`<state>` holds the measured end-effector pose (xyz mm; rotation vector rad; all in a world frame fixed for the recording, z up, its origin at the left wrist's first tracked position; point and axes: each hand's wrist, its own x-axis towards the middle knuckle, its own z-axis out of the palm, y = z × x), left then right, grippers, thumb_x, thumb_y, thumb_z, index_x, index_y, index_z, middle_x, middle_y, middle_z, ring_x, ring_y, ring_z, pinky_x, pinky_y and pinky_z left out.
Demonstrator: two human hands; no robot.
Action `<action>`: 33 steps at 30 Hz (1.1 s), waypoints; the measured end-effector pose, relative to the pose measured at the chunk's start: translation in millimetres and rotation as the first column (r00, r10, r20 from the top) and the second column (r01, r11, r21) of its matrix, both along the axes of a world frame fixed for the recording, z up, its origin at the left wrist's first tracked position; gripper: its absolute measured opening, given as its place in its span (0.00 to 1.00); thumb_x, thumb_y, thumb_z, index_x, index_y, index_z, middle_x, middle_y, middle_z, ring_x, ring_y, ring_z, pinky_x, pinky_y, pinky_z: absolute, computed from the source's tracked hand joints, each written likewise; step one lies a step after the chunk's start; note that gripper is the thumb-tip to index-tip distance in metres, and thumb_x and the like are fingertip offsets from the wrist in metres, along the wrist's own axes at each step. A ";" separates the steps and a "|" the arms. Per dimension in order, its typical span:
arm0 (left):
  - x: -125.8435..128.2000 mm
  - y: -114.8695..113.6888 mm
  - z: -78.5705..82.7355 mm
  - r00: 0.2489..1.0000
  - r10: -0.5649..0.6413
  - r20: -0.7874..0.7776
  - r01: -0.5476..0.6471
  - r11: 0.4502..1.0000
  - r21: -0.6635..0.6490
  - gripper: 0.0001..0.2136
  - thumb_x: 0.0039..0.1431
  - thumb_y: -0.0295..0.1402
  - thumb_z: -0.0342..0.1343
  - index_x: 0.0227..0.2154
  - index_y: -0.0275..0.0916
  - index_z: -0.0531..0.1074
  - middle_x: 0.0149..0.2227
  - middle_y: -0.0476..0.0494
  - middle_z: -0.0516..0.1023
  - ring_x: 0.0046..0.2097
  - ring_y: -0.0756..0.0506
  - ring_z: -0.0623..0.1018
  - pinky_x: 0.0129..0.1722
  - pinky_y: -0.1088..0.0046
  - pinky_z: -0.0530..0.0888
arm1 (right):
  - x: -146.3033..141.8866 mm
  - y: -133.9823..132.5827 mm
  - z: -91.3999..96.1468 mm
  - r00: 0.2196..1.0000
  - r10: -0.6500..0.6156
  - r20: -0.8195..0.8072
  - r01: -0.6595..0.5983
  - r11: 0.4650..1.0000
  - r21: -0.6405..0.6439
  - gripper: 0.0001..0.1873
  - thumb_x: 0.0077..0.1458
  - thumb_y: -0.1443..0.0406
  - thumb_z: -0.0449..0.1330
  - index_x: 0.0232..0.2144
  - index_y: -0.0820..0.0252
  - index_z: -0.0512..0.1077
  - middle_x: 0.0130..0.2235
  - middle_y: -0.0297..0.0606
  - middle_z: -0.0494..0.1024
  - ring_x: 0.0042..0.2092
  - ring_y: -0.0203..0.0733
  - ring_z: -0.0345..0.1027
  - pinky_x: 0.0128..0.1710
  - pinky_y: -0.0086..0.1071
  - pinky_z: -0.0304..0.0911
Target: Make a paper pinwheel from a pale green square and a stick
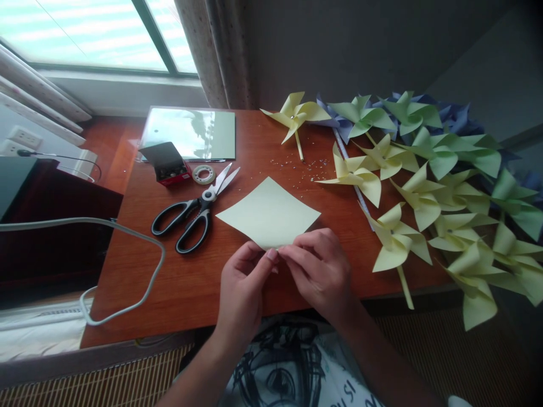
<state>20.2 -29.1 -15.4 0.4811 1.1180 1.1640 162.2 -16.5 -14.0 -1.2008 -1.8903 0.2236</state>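
Observation:
A pale yellow square of paper (268,213) lies on the wooden table (182,277), one corner pointing toward me. My left hand (242,285) and my right hand (319,270) meet at that near corner, fingers pinched on the paper's edge. Black-handled scissors (195,210) lie partly spread just left of the sheet. Behind them sit a small roll of tape (204,174) and a dark box with a red base (167,163).
Several yellow, green and blue paper pinwheels (428,169) are piled over the table's right side. A clear plastic sheet (189,134) lies at the back left. A grey cable (127,265) loops over the left edge. Small paper scraps (305,167) dot the middle.

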 end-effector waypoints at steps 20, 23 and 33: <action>-0.8 2.4 -0.6 0.994 0.095 -0.063 -0.092 0.995 0.047 0.09 0.53 0.34 0.70 0.29 0.37 0.76 0.25 0.51 0.76 0.27 0.53 0.72 0.30 0.80 0.71 | -6.6 -9.5 11.4 0.912 -0.115 -0.393 -0.041 0.930 -0.365 0.04 0.60 0.69 0.63 0.34 0.56 0.77 0.34 0.37 0.75 0.35 0.41 0.69 0.32 0.34 0.66; 1.4 4.8 3.5 0.990 0.142 -0.006 -0.142 0.990 0.022 0.10 0.51 0.33 0.71 0.29 0.36 0.76 0.26 0.51 0.77 0.26 0.54 0.73 0.29 0.81 0.71 | -13.3 -14.6 5.8 0.790 -0.238 -0.565 -0.185 0.786 -0.590 0.06 0.60 0.62 0.65 0.31 0.57 0.76 0.31 0.36 0.76 0.32 0.40 0.70 0.30 0.32 0.66; 7.3 2.1 1.9 0.990 0.141 -0.008 -0.140 0.988 0.070 0.08 0.53 0.32 0.71 0.30 0.36 0.76 0.26 0.51 0.79 0.25 0.54 0.76 0.27 0.83 0.74 | -31.8 -7.2 -6.7 0.397 -0.436 -0.808 -0.403 0.708 -0.580 0.05 0.57 0.63 0.68 0.32 0.58 0.77 0.28 0.31 0.79 0.26 0.32 0.69 0.25 0.25 0.64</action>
